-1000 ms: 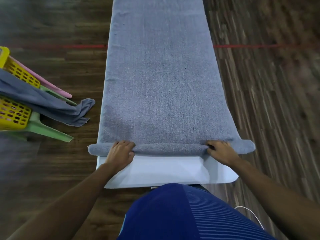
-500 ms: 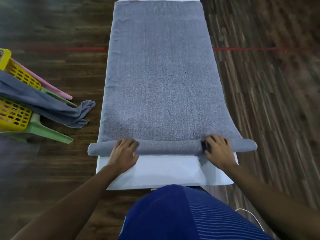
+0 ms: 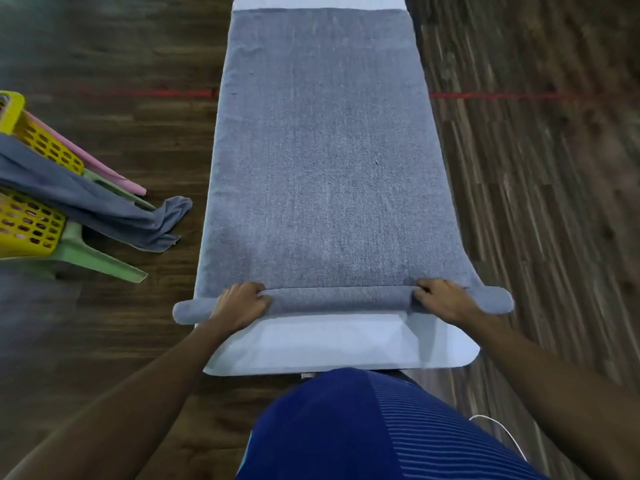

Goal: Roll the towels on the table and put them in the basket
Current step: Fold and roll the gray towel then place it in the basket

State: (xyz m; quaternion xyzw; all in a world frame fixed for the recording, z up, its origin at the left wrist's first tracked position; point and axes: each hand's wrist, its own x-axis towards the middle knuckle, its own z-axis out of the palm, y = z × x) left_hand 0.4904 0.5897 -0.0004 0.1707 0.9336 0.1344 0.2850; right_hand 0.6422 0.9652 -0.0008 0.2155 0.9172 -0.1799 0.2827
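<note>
Grey towel (image 3: 325, 161) lies flat along the white counter (image 3: 332, 344), its near edge wound into a roll overhanging both sides. Left hand (image 3: 242, 303) and right hand (image 3: 443, 299) grip the roll, fingers (image 3: 254, 288) curled over it. Yellow basket (image 3: 31, 223) stands at left, second towel (image 3: 86, 202) draped over it.

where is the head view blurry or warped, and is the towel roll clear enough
Head view: the wooden floor smears toward both side edges, worst at right; the wide lens bows the sides of the table; the towel roll and the left hand and right hand gripping it look reasonably sharp.
</note>
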